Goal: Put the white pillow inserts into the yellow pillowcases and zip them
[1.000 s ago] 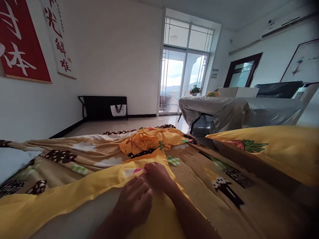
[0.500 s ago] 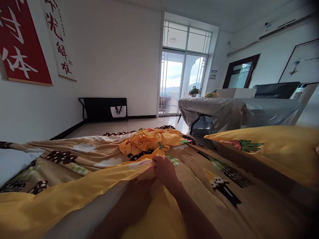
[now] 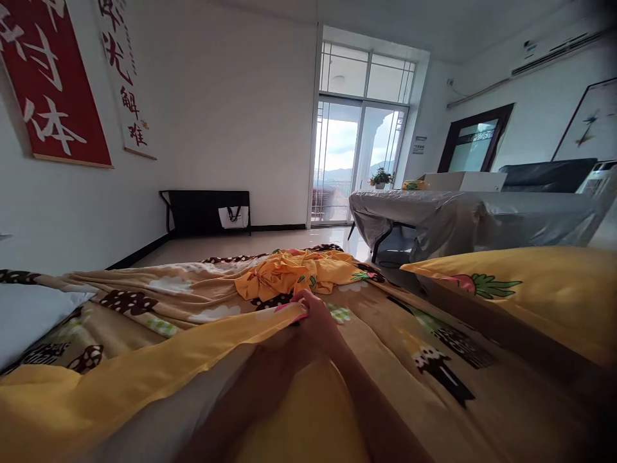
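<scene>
A yellow pillowcase (image 3: 159, 360) stretches from the lower left to the middle, its edge pulled taut. My right hand (image 3: 315, 321) is closed on the corner of that edge, where a pink patch shows by the fingers. My left hand (image 3: 282, 360) reaches in below the edge, close to the right one. It is dark and smeared, so its fingers cannot be made out. White filling, probably a pillow (image 3: 164, 411), shows below the yellow edge. More yellow cloth lies between my forearms.
Under everything spreads a brown patterned blanket (image 3: 366, 347). A crumpled orange cloth (image 3: 289, 273) lies ahead, a yellow pillow (image 3: 554, 283) to the right and a white pillow (image 3: 38, 315) to the left. Beyond stands a plastic-covered table (image 3: 434, 209).
My right hand has risen slightly and turned with the pillowcase corner still in its fingers. The left hand has become more blurred. The whole view has shifted a little.
</scene>
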`<act>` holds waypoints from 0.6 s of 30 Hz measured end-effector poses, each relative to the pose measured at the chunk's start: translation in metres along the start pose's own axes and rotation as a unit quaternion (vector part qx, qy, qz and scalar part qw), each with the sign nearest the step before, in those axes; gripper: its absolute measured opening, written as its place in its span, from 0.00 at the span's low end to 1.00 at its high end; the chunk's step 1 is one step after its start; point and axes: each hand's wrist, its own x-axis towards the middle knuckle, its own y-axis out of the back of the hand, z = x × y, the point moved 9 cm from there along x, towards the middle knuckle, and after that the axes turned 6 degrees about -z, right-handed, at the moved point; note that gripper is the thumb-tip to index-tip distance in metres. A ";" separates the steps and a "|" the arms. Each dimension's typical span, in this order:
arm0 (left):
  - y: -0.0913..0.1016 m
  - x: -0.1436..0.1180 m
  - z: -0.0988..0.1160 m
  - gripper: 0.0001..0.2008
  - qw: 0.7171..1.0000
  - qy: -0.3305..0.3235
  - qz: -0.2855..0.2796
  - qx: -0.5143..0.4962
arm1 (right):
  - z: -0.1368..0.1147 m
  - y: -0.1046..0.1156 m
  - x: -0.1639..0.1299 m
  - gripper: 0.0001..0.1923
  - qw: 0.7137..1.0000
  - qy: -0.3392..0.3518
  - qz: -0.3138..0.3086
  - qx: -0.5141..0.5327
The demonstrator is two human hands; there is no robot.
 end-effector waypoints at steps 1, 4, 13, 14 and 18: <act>0.003 0.004 0.000 0.18 1.000 0.001 0.009 -0.002 | -0.004 -0.001 -0.001 0.16 1.000 0.011 -0.018 0.003; 0.007 0.014 -0.002 0.17 1.000 -0.001 0.028 -0.010 | -0.014 -0.005 -0.007 0.26 0.996 0.046 -0.073 -0.024; -0.007 0.006 0.000 0.35 0.999 -0.009 0.030 -0.041 | 0.003 0.010 -0.008 0.14 0.968 -0.057 0.001 -0.244; -0.007 0.006 0.000 0.35 0.999 -0.006 0.030 -0.043 | -0.001 0.012 -0.007 0.14 0.970 -0.042 0.011 -0.240; -0.006 0.009 -0.002 0.36 0.998 0.002 0.028 -0.048 | -0.002 0.012 -0.003 0.14 0.987 -0.022 0.016 -0.161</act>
